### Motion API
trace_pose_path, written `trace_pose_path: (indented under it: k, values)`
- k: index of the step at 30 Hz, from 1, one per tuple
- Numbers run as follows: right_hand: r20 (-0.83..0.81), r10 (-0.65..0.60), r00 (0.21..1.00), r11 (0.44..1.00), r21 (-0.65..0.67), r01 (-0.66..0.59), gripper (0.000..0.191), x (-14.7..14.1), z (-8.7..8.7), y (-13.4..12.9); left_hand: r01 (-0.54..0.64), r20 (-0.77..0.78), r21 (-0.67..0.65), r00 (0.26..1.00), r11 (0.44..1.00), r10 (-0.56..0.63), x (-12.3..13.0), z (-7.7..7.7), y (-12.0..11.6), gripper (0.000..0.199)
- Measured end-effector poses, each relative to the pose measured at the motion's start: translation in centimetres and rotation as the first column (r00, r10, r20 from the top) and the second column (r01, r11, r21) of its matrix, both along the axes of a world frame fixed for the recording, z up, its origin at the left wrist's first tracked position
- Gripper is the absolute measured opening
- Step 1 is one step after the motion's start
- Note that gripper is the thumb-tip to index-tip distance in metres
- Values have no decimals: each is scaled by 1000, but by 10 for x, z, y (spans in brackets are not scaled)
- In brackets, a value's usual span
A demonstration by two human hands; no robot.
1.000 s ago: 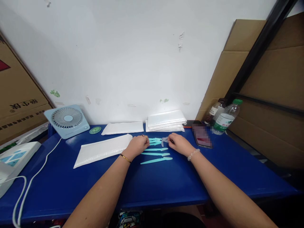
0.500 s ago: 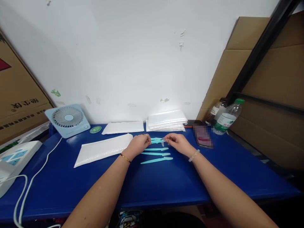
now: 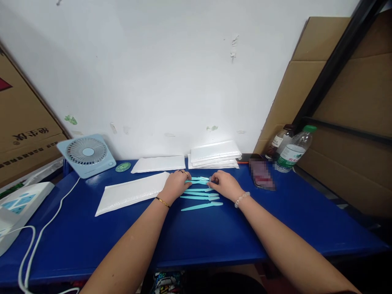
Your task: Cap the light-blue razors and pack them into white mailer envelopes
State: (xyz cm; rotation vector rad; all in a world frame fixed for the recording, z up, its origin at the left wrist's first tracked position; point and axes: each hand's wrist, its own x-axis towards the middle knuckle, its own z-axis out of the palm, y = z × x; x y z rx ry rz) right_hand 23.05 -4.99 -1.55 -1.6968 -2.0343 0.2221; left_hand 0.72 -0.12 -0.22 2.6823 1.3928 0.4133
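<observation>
Several turquoise razor-like sticks lie in a row on the blue table, the nearest stick (image 3: 202, 206) apart from the others. At the far end of the row, my left hand (image 3: 178, 183) pinches the left end of a turquoise stick (image 3: 196, 180). My right hand (image 3: 225, 184) is closed at the right end of that stick, where a small clear piece shows by the fingertips. A white padded envelope (image 3: 131, 194) lies just left of my left hand.
Behind are a stack of white envelopes (image 3: 214, 155) and a single envelope (image 3: 159, 164). A phone (image 3: 262, 174) and two bottles, one green-capped (image 3: 292, 153), stand right. At left are a fan (image 3: 88, 153), a green disc (image 3: 123, 167) and a power strip (image 3: 21, 208) with white cables.
My right hand has shifted slightly left, nearer my left hand. Another stick now lies loose in the row below my hands, close to the middle ones.
</observation>
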Motion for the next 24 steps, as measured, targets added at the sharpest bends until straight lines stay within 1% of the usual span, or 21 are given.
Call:
trace_pose_path:
  k: [2,4,6,8,12,14,18,22,24]
  values:
    - [57,-46,997,999,-15,47,14,-1,-3,3,-12,-21,-8,1000,1000,12,1,-2,2,13]
    - [81,-69,994,997,-40,72,11,3,-5,4,-14,-20,-24,1000,1000,13,1,-3,2,13]
    - [70,-81,994,994,-62,86,9,11,-5,4,-4,1,-41,1000,999,4,-1,-2,2,12]
    - [23,-75,997,994,-78,77,7,20,-4,3,16,35,-55,999,998,-14,-2,-2,2,11]
    - [-184,3,983,995,-94,-21,8,30,2,-1,34,113,-87,993,996,-24,-4,1,3,13]
    - [-249,44,967,995,-74,-64,10,29,5,-3,37,137,-110,990,993,-22,-4,2,2,14]
    - [-241,97,966,994,-25,-106,12,24,8,-4,52,161,-130,987,990,-30,-2,3,1,16]
    - [-254,139,957,988,-29,-151,12,17,9,-6,78,181,-160,982,984,-48,0,5,-1,17]
    - [-284,176,943,979,-48,-197,12,15,10,-8,122,202,-201,976,972,-80,1,8,-5,18]
